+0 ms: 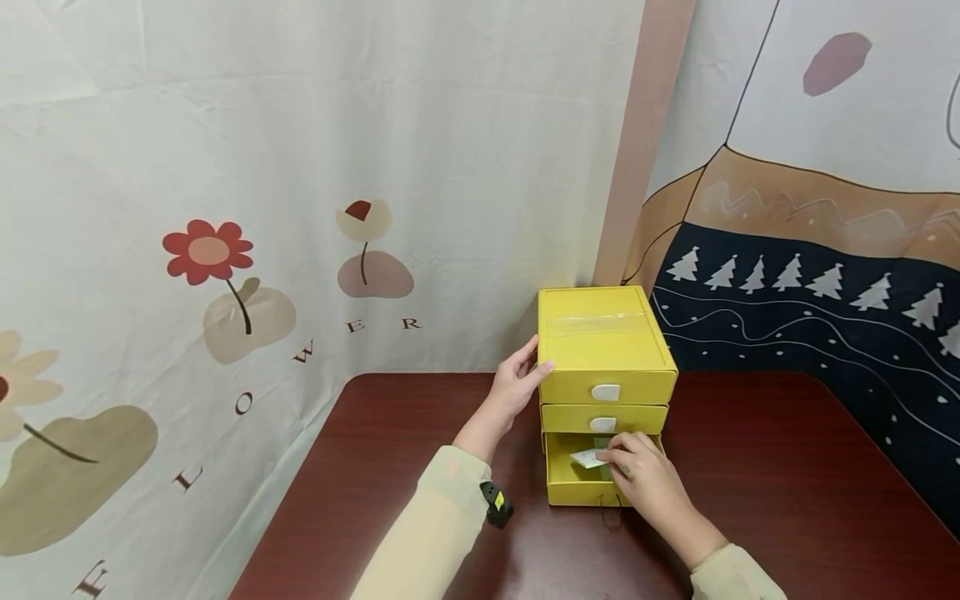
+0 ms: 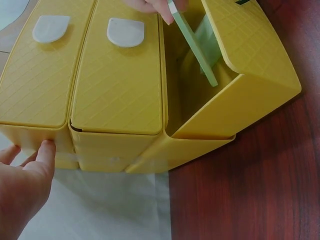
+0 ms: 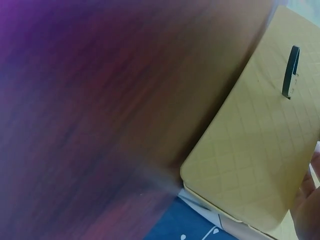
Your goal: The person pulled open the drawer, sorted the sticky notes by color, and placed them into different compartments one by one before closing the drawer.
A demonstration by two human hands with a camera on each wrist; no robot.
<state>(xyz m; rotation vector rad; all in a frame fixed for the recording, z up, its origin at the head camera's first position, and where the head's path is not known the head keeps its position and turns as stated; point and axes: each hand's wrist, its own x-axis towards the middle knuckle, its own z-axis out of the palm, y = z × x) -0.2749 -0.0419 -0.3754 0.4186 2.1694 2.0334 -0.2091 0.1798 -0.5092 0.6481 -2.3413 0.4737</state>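
A yellow three-drawer box (image 1: 600, 333) stands on the table, its bottom drawer (image 1: 570, 493) pulled out. My left hand (image 1: 517, 379) rests against the box's left side near the top, fingers extended; the left wrist view shows fingertips touching that side. Over the open drawer, my right hand (image 1: 648, 479) pinches a thin, flat pale-green piece (image 1: 588, 458), its edge (image 2: 195, 45) tilted into the drawer in the left wrist view. Something translucent green (image 2: 207, 42) shows behind it inside. Only part of the right hand appears at the edge of the right wrist view.
The upper two drawers are pushed in, with white tabs (image 1: 606, 392) on their fronts. A dark loop (image 3: 291, 72) sits on the bottom drawer's front. Beneath is a dark red wooden table (image 1: 405, 442). Patterned cloth (image 1: 450, 167) hangs behind it.
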